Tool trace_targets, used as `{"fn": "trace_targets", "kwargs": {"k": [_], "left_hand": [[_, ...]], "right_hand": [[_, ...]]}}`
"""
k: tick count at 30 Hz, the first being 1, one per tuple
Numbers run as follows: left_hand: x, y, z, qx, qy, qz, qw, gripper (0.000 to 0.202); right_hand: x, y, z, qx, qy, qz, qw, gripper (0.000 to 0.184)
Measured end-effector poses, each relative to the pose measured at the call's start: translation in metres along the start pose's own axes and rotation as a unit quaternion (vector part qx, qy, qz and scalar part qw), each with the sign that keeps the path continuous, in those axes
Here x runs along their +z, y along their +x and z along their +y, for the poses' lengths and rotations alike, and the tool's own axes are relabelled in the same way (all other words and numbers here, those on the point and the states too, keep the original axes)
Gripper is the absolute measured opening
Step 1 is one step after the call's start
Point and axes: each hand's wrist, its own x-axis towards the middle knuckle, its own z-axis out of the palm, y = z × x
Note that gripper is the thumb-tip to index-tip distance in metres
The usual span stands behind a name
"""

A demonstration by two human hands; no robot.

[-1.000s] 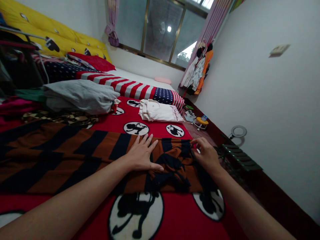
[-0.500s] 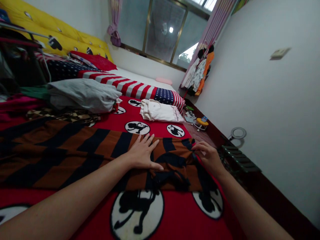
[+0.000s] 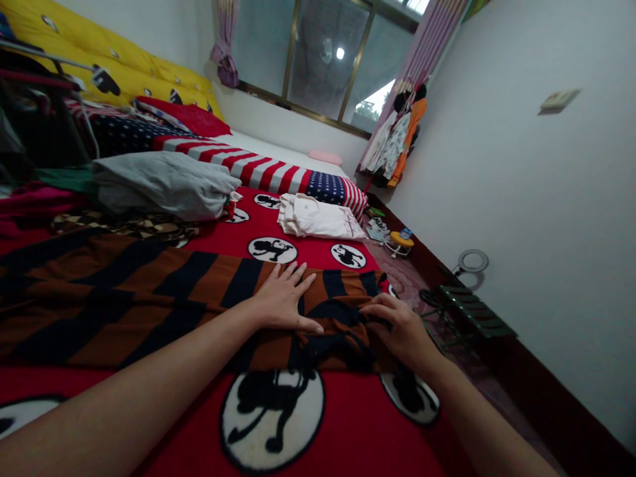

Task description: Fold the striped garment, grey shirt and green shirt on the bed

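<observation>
L hand (image 3: pixel 284 299) flat on striped cloth (image 3: pixel 199 298); R hand (image 3: pixel 400 329) pinching it, prob.

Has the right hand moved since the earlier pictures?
Yes: the right hand has shifted toward the viewer and inward across the striped cloth, closer to the white circle print on the red blanket.

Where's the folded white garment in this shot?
In the head view, the folded white garment lies upper centre on the red cartoon-print blanket, just beyond the orange-and-navy striped cloth and beside the stars-and-stripes bedding.
</observation>
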Motion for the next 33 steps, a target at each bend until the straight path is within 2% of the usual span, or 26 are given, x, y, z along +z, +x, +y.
{"fn": "trace_targets", "kwargs": {"k": [3,9,14,18,21,23,25,27,30,33], "left_hand": [[0.000,0.000,0.001,0.001,0.001,0.001,1.000,0.121],[-0.002,0.000,0.001,0.004,-0.003,-0.007,1.000,0.124],[-0.002,0.000,0.001,0.009,-0.005,-0.009,1.000,0.125],[-0.001,0.000,0.000,0.010,-0.013,-0.001,1.000,0.123],[0.000,-0.001,-0.003,0.018,-0.041,0.025,0.999,0.118],[-0.003,-0.004,-0.002,0.056,-0.081,0.068,0.993,0.106],[-0.008,-0.009,0.002,0.122,-0.137,0.117,0.976,0.080],[-0.016,-0.016,0.012,0.183,-0.190,0.136,0.955,0.050],[-0.028,-0.024,0.029,0.227,-0.213,0.066,0.948,0.037],[-0.037,-0.030,0.042,0.256,-0.173,-0.002,0.951,0.023]], "right_hand": [[0.001,-0.002,0.003,0.023,0.013,-0.019,0.999,0.015],[-0.022,-0.020,0.019,0.027,0.012,0.002,1.000,0.008],[-0.018,-0.033,0.026,0.023,-0.058,-0.059,0.996,0.010],[-0.016,-0.030,0.010,0.040,-0.040,-0.067,0.996,0.013],[-0.021,-0.028,-0.013,0.051,0.017,-0.025,0.998,0.014],[-0.021,-0.028,-0.028,0.051,0.046,-0.010,0.998,0.013],[-0.018,-0.029,-0.039,0.050,0.052,-0.024,0.997,0.016],[-0.011,-0.032,-0.043,0.050,0.032,-0.042,0.997,0.017],[-0.003,-0.037,-0.042,0.048,0.021,-0.038,0.998,0.006],[-0.002,-0.043,-0.038,0.029,0.047,-0.023,0.998,0.014]]}}
